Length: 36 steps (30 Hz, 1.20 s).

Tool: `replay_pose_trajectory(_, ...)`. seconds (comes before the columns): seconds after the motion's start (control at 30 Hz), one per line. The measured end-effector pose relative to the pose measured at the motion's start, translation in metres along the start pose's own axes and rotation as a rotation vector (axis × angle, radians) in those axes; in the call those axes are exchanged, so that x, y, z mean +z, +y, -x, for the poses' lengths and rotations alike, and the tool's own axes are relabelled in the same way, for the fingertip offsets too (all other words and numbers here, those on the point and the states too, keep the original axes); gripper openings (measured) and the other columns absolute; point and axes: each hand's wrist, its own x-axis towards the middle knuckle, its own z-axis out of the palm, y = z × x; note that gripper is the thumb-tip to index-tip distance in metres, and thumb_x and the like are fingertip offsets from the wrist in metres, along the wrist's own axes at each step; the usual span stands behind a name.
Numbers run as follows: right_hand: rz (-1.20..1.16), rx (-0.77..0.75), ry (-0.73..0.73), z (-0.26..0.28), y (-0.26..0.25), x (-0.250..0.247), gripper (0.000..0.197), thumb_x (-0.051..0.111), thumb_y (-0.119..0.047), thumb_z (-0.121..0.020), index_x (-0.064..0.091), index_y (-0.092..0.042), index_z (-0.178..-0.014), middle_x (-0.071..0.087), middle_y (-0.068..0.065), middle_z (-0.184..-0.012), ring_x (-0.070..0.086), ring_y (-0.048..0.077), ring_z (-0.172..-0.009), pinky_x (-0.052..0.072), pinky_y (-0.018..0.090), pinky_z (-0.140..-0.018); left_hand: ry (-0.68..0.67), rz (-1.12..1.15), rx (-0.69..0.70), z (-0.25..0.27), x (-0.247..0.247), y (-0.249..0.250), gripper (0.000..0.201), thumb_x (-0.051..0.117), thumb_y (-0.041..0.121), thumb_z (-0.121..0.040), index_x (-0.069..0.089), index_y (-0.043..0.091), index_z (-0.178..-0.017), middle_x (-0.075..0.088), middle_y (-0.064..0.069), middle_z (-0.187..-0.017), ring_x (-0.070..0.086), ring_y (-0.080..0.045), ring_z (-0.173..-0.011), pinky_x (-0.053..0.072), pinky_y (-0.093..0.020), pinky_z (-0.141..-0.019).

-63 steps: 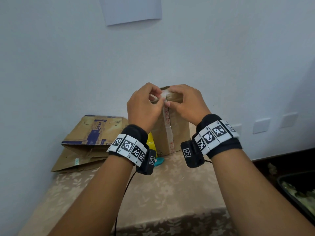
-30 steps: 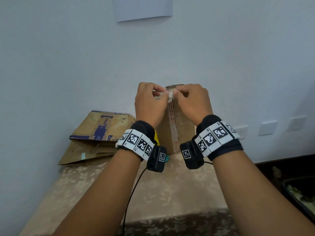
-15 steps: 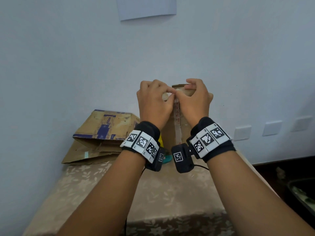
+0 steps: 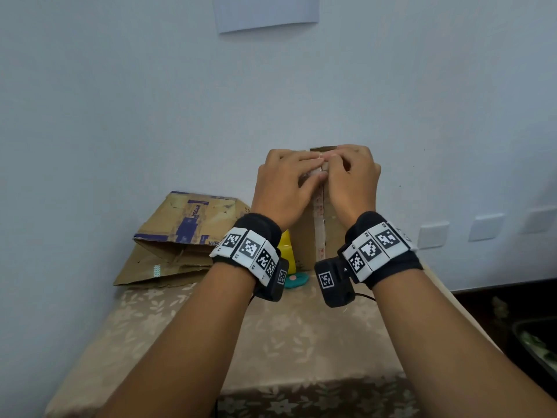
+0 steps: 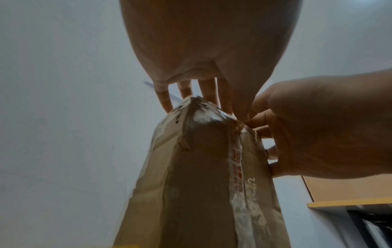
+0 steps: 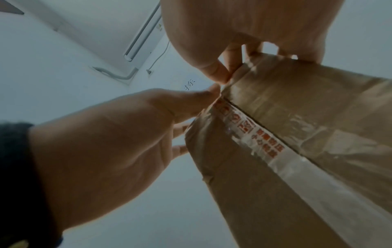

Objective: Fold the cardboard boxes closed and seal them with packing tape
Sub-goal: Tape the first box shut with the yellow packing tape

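2 hands meet atop the upright cardboard box (image 4: 333, 229), which stands centre frame on the table (image 4: 286, 342). The left hand (image 4: 283, 188) lays straight, slightly spread fingers (image 5: 186, 87) over the top. The right hand (image 4: 352, 182) pinches the top edge, fingers curled, at the end of the tape strip (image 4: 319, 224). 1 flattened box (image 4: 187, 233) lies at left.

The tall brown cardboard box (image 4: 333, 236) is matt, dull paperboard, creased and scuffed on its faces. The strip of clear plastic packing tape (image 4: 319, 224) on it is glossy and wrinkled, catching the light over its red print. The flattened brown cardboard box with blue print (image 4: 187, 233) looks rough, worn and dented. The beige floral tablecloth (image 4: 286, 336) is soft, matt woven cloth. The black wristbands (image 4: 256, 224) are fuzzy fabric, carrying smooth white plastic tiles (image 4: 376, 245). The pale wall (image 4: 150, 101) is flat matt paint.
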Motion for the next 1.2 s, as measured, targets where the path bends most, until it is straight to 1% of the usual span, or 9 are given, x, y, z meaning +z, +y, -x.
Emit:
replay_pose_trajectory(0.23,0.032,-0.009,-0.053,-0.001,0.004,0.002,0.031,0.044,-0.015,-0.104,0.073,-0.016,-0.114,0.052,-0.002,-0.136,0.036,0.02,-0.132,0.02,-0.006,-0.09,-0.04,0.042,-0.044,-0.002,-0.002,0.0,0.037,0.065,0.03,-0.094,0.068,0.033,-0.13,0.067,0.01,-0.132,0.053,-0.017,-0.125,0.043,-0.047,-0.107)
replay_pose_trajectory(0.37,-0.072,0.122,-0.031,0.0,0.003,0.001,0.036,0.046,-0.019,-0.103,0.053,-0.023,-0.138,0.042,0.0,-0.148,0.037,0.021,-0.136,0.035,0.036,-0.113,-0.054,0.173,-0.193,-0.003,-0.009,0.005,0.038,0.066,0.04,-0.096,0.065,0.031,-0.132,0.046,0.009,-0.155,0.034,-0.017,-0.144,0.026,-0.034,-0.117)
replay_pose_trajectory(0.47,-0.197,0.336,-0.001,-0.006,0.002,-0.004,0.049,0.051,-0.025,-0.097,0.039,-0.025,-0.145,0.047,0.002,-0.143,0.044,0.025,-0.133,0.042,0.043,-0.107,0.011,0.253,-0.414,-0.003,-0.017,0.006,0.052,0.058,0.045,-0.1,0.05,0.022,-0.146,0.044,0.002,-0.156,0.037,-0.019,-0.144,0.031,-0.041,-0.119)
replay_pose_trajectory(0.63,-0.328,0.432,-0.007,-0.01,-0.001,-0.009,0.033,0.056,-0.021,-0.096,0.055,-0.018,-0.129,0.06,-0.008,-0.111,0.056,0.004,-0.094,0.044,0.023,-0.07,-0.068,0.419,-0.695,-0.003,-0.019,0.005,0.064,0.055,0.067,-0.077,0.064,0.023,-0.123,0.066,0.0,-0.125,0.062,-0.025,-0.116,0.054,-0.052,-0.098)
replay_pose_trajectory(0.73,-0.378,0.384,0.06,-0.01,-0.005,-0.013,0.029,0.055,-0.019,-0.094,0.058,-0.026,-0.122,0.064,-0.007,-0.114,0.063,0.008,-0.099,0.053,0.027,-0.078,-0.046,0.523,-0.695,-0.006,-0.021,0.008,0.077,0.068,0.034,-0.08,0.042,0.02,-0.151,0.059,-0.003,-0.138,0.06,-0.024,-0.122,0.055,-0.047,-0.1)
replay_pose_trajectory(0.83,-0.392,0.381,0.067,-0.013,-0.003,-0.019,0.036,0.051,-0.007,-0.091,0.058,-0.028,-0.12,0.065,-0.003,-0.119,0.067,0.016,-0.103,0.059,0.035,-0.084,-0.079,0.514,-0.666,-0.005,-0.017,0.007,0.082,0.072,0.007,-0.081,0.037,0.016,-0.155,0.054,-0.005,-0.136,0.059,-0.027,-0.122,0.055,-0.048,-0.099)
replay_pose_trajectory(0.97,-0.101,0.44,-0.046,-0.01,0.002,-0.025,0.037,0.058,-0.025,-0.074,0.061,-0.037,-0.108,0.062,-0.001,-0.12,0.063,0.027,-0.111,0.058,0.047,-0.092,-0.253,0.377,-0.673,0.005,-0.006,0.009,0.076,0.083,0.027,-0.075,0.053,0.012,-0.144,0.058,-0.003,-0.125,0.061,-0.026,-0.117,0.053,-0.048,-0.101)
replay_pose_trajectory(1.1,0.149,0.479,-0.19,-0.013,0.005,-0.033,0.07,0.061,-0.055,-0.049,0.065,-0.028,-0.114,0.063,0.001,-0.122,0.059,0.028,-0.115,0.054,0.048,-0.098,-0.363,0.21,-0.582,0.01,0.001,0.012,0.071,0.076,0.043,-0.087,0.051,0.011,-0.145,0.058,-0.004,-0.133,0.06,-0.026,-0.117,0.053,-0.047,-0.099)
replay_pose_trajectory(1.2,0.206,0.478,-0.248,-0.015,0.003,-0.041,0.044,0.076,-0.052,-0.067,0.069,-0.022,-0.098,0.069,-0.001,-0.104,0.064,0.022,-0.102,0.055,0.043,-0.094,-0.371,0.143,-0.566,0.009,-0.001,0.018,0.073,0.067,0.054,-0.091,0.049,0.009,-0.146,0.058,-0.005,-0.134,0.057,-0.025,-0.123,0.049,-0.042,-0.103)
